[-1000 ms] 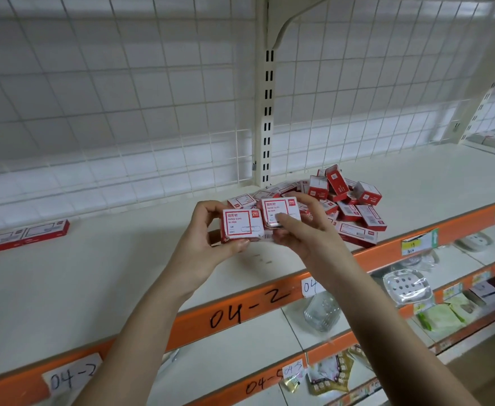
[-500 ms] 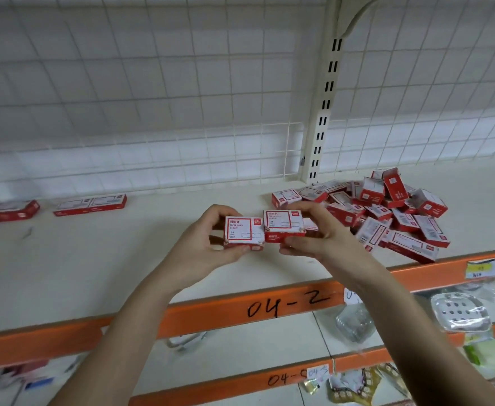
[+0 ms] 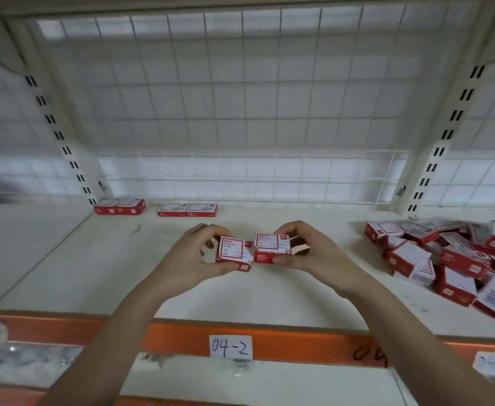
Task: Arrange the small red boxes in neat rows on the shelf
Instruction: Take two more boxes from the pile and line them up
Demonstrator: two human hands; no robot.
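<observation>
My left hand (image 3: 190,256) grips a small red box with a white label (image 3: 232,249), seemingly stacked on another. My right hand (image 3: 307,250) grips a second small red box (image 3: 271,244), also on top of another; the two boxes nearly touch above the white shelf (image 3: 64,259). Against the back wire grid lie two pairs of red boxes, one pair (image 3: 120,206) by the left upright and one pair (image 3: 187,210) right of it. A loose pile of several red boxes (image 3: 451,259) lies at the right of the shelf.
The shelf's orange front rail (image 3: 299,344) carries a paper tag reading 04-2 (image 3: 231,346). A white wire grid (image 3: 240,112) backs the shelf between slotted uprights (image 3: 61,142). A lower shelf (image 3: 255,379) shows below the rail.
The view has swung left, so the pile now lies far right and the placed pairs at the back stand nearer the middle. Both hands have carried their boxes leftward over the shelf, still holding them.
</observation>
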